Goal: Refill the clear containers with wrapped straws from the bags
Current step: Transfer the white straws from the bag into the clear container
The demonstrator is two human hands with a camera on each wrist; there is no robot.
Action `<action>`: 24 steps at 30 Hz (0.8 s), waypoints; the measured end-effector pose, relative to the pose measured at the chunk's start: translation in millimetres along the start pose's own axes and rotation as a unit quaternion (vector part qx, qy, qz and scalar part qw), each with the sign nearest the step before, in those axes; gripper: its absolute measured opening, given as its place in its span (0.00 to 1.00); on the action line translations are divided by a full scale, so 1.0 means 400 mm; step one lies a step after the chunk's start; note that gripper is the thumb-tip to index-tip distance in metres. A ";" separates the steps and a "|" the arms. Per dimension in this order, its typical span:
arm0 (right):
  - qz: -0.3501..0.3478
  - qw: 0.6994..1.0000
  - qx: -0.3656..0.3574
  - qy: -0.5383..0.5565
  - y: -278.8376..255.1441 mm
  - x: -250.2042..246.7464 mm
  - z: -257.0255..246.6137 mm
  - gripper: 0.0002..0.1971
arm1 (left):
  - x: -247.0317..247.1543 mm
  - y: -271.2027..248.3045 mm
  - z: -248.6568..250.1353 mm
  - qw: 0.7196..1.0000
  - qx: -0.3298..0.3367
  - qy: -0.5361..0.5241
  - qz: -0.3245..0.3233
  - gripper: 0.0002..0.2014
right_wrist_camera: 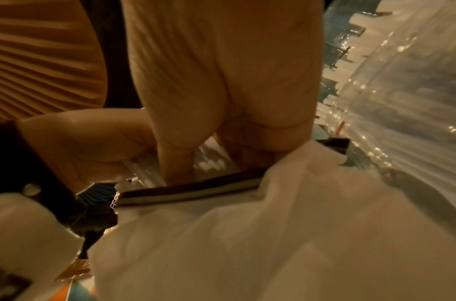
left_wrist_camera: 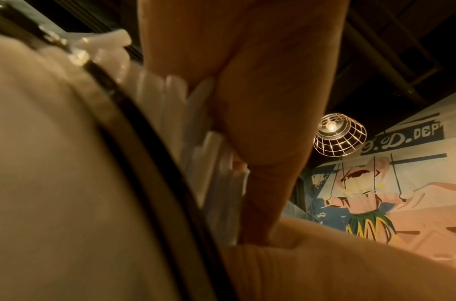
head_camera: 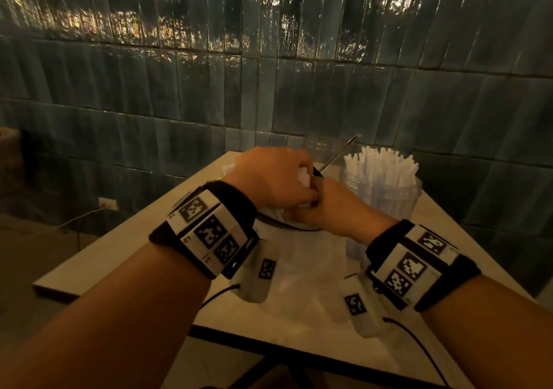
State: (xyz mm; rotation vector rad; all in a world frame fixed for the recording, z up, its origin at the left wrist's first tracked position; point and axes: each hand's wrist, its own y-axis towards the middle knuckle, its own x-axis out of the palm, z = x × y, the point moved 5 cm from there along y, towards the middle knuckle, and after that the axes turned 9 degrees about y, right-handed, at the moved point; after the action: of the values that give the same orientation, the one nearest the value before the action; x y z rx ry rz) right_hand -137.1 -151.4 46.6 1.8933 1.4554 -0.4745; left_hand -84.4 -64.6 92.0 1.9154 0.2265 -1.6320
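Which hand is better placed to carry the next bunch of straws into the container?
Left, probably. The left hand already grips straws at the bag mouth; the right hand, though nearer the container, holds the bag's edge.

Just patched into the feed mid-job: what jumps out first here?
Both hands meet at the table's centre over a white bag: the left hand grips a bundle of wrapped straws, the right hand pinches the bag's mouth. To the right stands a clear container packed with upright straws.
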 end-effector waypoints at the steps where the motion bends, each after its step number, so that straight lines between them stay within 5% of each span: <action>1: 0.010 1.000 -0.007 0.018 0.000 -0.003 0.002 0.13 | -0.001 -0.003 -0.002 1.000 -0.003 -0.006 0.005 0.18; 7: 0.056 0.995 -0.036 0.073 -0.002 -0.014 0.011 0.12 | -0.006 -0.014 -0.006 0.999 -0.006 -0.030 0.029 0.26; 14: 0.087 0.988 -0.070 0.102 -0.009 -0.045 0.004 0.17 | 0.000 -0.007 -0.009 0.999 -0.008 -0.024 0.032 0.20; 18: 0.102 0.988 -0.074 0.089 -0.013 -0.060 -0.010 0.12 | 0.001 -0.002 -0.010 0.999 -0.007 -0.025 0.042 0.21; 24: 0.066 0.995 -0.035 0.059 -0.015 -0.033 0.003 0.13 | 0.008 0.004 -0.009 0.999 0.030 -0.012 0.025 0.25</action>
State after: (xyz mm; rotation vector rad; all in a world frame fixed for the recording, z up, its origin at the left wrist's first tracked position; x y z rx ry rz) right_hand -146.6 -160.4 52.7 1.9736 1.3912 -0.2508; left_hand -79.7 -64.8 89.6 1.9296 0.1200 -1.6439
